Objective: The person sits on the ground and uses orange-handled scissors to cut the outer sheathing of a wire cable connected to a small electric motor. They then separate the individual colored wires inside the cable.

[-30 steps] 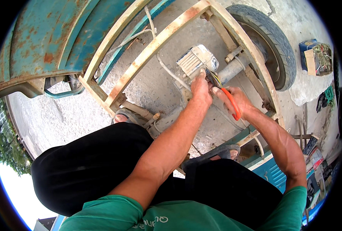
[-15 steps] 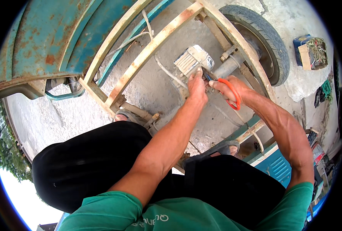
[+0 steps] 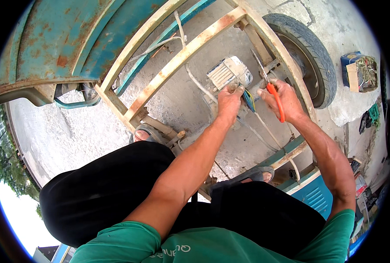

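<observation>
View from above a squatting person working inside a rusty cream-painted vehicle frame. The left hand pinches a bundle of coloured wires where they leave the ribbed grey motor controller, which sits on the concrete floor just beside the tyre. The right hand is closed around orange-handled pliers, whose tips point up and away from the wires. The step in hand appears to be preparing the wire ends; the next move would call for bringing the pliers' tips down onto a single wire. At upper right, a blue rectangular box holds tangled odds and ends; its markings are illegible.
</observation>
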